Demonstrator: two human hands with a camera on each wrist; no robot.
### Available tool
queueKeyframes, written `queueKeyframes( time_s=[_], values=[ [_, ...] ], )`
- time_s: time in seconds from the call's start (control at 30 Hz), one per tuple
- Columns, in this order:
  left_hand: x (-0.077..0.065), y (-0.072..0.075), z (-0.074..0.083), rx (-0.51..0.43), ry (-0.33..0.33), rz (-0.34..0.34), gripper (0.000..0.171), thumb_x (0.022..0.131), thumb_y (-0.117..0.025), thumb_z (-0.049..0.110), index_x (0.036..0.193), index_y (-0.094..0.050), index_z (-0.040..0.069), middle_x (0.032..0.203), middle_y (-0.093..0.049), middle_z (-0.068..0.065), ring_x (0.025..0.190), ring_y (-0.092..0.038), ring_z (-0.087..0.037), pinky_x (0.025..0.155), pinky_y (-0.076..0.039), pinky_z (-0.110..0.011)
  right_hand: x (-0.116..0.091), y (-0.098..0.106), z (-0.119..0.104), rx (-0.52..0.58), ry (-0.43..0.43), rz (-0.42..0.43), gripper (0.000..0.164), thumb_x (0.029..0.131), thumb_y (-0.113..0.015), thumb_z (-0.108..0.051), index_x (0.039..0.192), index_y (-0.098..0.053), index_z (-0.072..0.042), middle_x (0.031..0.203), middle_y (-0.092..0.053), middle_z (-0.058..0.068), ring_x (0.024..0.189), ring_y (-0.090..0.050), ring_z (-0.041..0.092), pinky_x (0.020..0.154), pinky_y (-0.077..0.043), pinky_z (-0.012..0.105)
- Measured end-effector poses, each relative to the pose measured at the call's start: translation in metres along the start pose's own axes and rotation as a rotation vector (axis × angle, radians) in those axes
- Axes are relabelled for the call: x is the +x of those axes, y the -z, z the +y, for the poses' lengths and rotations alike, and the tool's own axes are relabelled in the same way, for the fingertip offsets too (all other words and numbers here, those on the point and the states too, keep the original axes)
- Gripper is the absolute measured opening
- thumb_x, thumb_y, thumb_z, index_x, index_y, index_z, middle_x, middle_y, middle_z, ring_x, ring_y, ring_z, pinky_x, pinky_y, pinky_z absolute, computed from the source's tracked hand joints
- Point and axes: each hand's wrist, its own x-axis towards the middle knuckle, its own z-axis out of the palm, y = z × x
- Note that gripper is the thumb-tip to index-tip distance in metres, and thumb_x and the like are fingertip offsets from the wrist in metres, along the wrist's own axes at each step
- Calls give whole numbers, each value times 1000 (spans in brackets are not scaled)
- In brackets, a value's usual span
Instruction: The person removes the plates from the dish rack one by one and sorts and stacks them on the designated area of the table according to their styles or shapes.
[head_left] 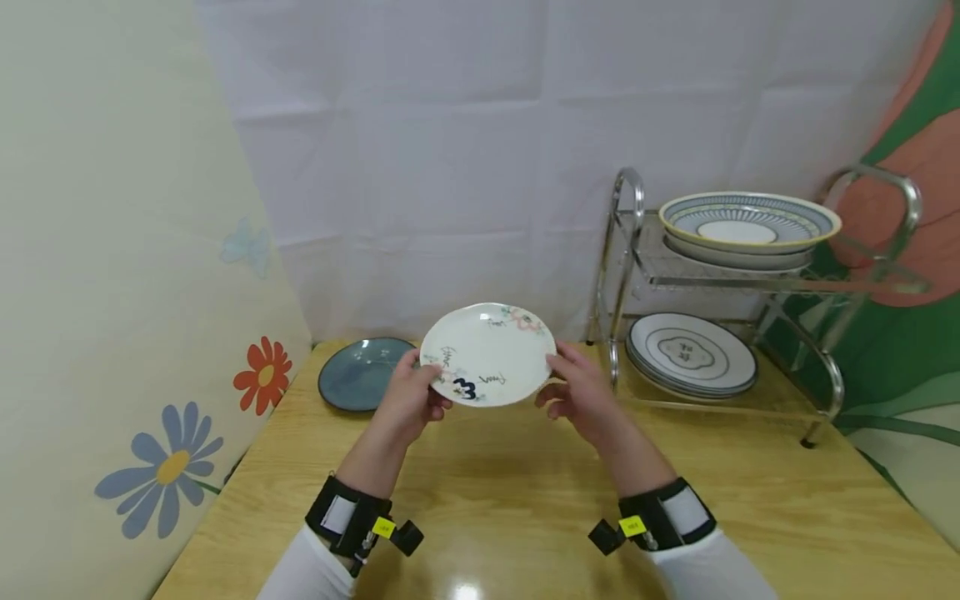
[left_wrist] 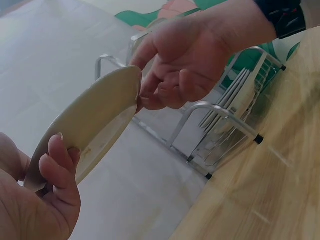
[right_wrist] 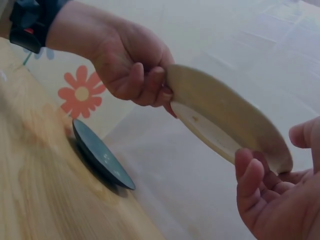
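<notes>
A white plate [head_left: 491,354] with flower sprigs, dark lettering and a navy mark is held up above the wooden table, its face tilted toward the head camera. My left hand [head_left: 408,393] grips its left edge, thumb on the upper face and fingers curled underneath. At the opposite edge, my right hand [head_left: 583,390] holds the rim, with its fingers bent below the plate. Both wrist views show the plate's pale underside and foot ring [right_wrist: 212,127]. Behind my left hand, a blue-green plate [head_left: 358,379] lies on the table, partly covered by that hand in the head view.
On the right stands a two-tier metal rack [head_left: 626,275]. Its upper shelf carries a yellow-rimmed patterned plate [head_left: 750,221] on top of other dishware; below sits a stack of dark-rimmed white plates [head_left: 693,354]. A white cloth [head_left: 420,150] hangs behind the wooden table [head_left: 495,500].
</notes>
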Motion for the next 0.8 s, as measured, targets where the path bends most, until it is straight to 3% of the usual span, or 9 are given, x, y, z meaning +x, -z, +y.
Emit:
queueKeyframes(
  time_s=[0.27,0.4,0.63,0.8],
  values=[
    [14,36,7,-37,-27,175,38,105,-42,12,142,-33,10,68,-70,0,47,-59,-8,43,-38,-20,-7,-24,7,-69,5,-146,59,110,-42,-27,165,-20,-23,98,-64,1,72,-68,14,55,-52,22],
    [20,60,7,-51,-23,266,38,106,-40,12,143,-30,10,66,-68,2,45,-59,-7,42,-37,-19,-11,-35,13,-99,-6,-193,59,109,-46,-26,163,-23,-24,99,-65,2,73,-69,15,55,-52,23],
    [29,108,-2,-45,16,373,45,106,-39,14,149,-26,8,67,-66,5,45,-58,-4,41,-34,-17,-15,-54,27,-143,-25,-291,60,106,-49,-26,162,-27,-19,97,-65,2,71,-69,14,54,-52,23],
    [33,128,-11,-17,56,432,46,106,-40,15,149,-26,8,67,-65,6,45,-58,-4,41,-34,-18,-16,-62,38,-193,-53,-316,60,105,-52,-28,161,-30,-19,100,-64,5,72,-70,16,56,-52,26]
  ],
)
